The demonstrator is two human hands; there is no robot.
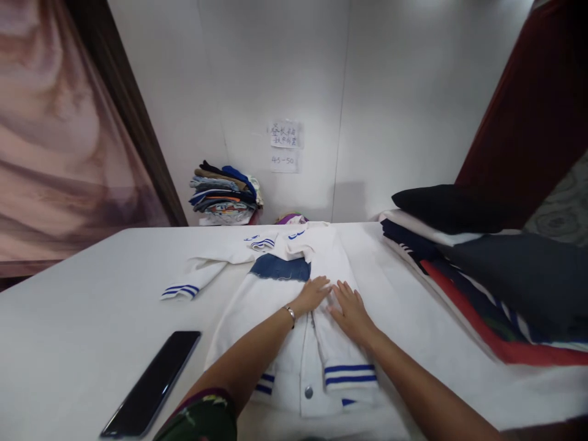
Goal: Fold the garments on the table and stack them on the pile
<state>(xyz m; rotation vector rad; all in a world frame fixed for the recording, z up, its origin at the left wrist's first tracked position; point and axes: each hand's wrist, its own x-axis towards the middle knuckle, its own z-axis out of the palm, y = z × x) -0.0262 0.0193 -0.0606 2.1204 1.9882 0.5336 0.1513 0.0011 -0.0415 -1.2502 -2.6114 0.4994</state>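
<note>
A white jacket (275, 312) with blue-striped cuffs and metal buttons lies spread on the white table. Across its chest is a dark blue patch (280, 267). One sleeve is laid down the front, its cuff (350, 373) near the hem; the other sleeve (202, 275) stretches out to the left. My left hand (313, 294), with a silver bracelet on the wrist, rests flat on the jacket by the patch's lower right corner. Just right of it, my right hand (350, 309) lies on the folded-in sleeve with fingers spread. Neither hand grips anything.
A black phone (154, 383) lies on the table (59, 331) at left. Folded garments (496, 282) are piled on the right. Behind the table's far edge stands another clothes stack (225, 196), near handwritten paper signs (285, 135) on the wall.
</note>
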